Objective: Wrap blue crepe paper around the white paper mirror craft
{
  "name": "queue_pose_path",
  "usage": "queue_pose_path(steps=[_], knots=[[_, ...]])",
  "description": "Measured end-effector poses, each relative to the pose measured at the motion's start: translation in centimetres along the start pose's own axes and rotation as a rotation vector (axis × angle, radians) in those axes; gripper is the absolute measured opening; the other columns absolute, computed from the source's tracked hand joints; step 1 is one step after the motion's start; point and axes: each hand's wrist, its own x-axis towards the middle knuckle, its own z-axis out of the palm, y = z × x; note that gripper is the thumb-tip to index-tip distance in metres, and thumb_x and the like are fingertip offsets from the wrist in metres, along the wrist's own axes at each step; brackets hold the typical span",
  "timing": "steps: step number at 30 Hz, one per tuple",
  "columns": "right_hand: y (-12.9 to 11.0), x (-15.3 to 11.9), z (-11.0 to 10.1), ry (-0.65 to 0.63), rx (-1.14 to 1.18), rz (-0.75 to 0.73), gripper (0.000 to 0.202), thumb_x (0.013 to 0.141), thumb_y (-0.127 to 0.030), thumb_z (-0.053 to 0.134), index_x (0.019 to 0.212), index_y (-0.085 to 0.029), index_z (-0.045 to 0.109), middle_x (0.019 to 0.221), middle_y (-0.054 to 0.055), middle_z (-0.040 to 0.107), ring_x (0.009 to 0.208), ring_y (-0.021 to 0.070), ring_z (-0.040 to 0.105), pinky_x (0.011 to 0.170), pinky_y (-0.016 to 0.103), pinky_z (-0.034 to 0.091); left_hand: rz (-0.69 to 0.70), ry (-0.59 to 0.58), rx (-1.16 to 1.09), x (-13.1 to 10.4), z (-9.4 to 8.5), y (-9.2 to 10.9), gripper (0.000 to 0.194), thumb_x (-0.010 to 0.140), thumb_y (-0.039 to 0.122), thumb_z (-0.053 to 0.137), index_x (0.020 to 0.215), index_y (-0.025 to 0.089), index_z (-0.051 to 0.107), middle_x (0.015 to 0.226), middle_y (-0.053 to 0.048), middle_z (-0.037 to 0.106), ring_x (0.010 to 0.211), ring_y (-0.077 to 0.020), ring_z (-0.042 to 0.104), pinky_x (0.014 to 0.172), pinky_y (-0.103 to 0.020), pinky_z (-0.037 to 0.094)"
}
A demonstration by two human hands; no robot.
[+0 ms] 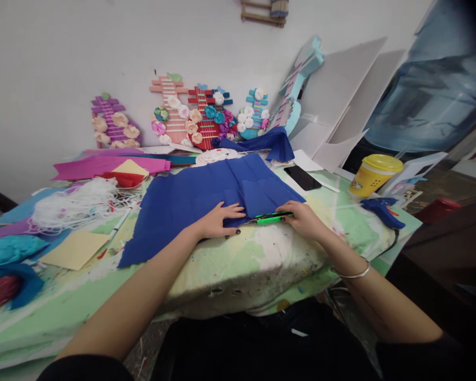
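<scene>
A wide dark blue sheet (190, 193), creased and thin like crepe paper or cloth, lies across the table in front of me. My left hand (222, 218) rests on its near edge with the fingers spread, pressing it down. In my right hand (303, 218) is a green-and-black utility knife (270, 218), lying along the near edge of the sheet with its tip pointing toward my left fingers. A smaller folded flap of blue lies over the sheet's right part. Whether the blade is inside the fold cannot be made out.
White string (77, 203) lies tangled at left beside yellow paper (77, 248) and pink sheets (107, 165). On the right are a phone (302, 178), a yellow cup (375, 174) and a blue glue gun (383, 210). Flower-covered instrument shapes (170, 108) lean on the wall.
</scene>
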Motion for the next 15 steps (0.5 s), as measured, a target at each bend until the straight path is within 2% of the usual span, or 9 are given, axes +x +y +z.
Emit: queue_pose_path(steps=[8, 12, 15], knots=[[0.4, -1.2, -0.5, 0.034, -0.032, 0.021, 0.032, 0.076, -0.008, 0.055, 0.1, -0.022, 0.071, 0.1, 0.006, 0.068, 0.093, 0.0224, 0.06, 0.084, 0.032, 0.045, 0.011, -0.012, -0.027, -0.1, -0.3, 0.2, 0.056, 0.08, 0.044, 0.061, 0.132, 0.03, 0.047, 0.147, -0.005, 0.035, 0.139, -0.0266, 0.025, 0.111, -0.058, 0.001], [0.6, -1.2, -0.4, 0.036, -0.033, 0.005, 0.031, 0.076, -0.009, 0.056, 0.099, -0.022, 0.071, 0.099, 0.006, 0.068, 0.092, 0.0223, 0.061, 0.084, 0.033, 0.046, 0.003, -0.008, -0.119, 0.0, -0.3, -0.2, 0.042, 0.09, 0.044, 0.045, 0.13, 0.03, 0.049, 0.146, -0.003, 0.038, 0.139, -0.0231, 0.025, 0.111, -0.057, -0.002], [0.4, -0.9, -0.1, 0.036, -0.021, 0.005, 0.03, 0.076, -0.009, 0.056, 0.1, -0.022, 0.07, 0.1, 0.007, 0.068, 0.092, 0.0223, 0.06, 0.084, 0.033, 0.046, -0.009, -0.006, -0.166, 0.0, -0.3, -0.4, 0.04, 0.094, 0.044, 0.036, 0.128, 0.03, 0.052, 0.146, -0.001, 0.039, 0.139, -0.0214, 0.025, 0.113, -0.054, -0.003]])
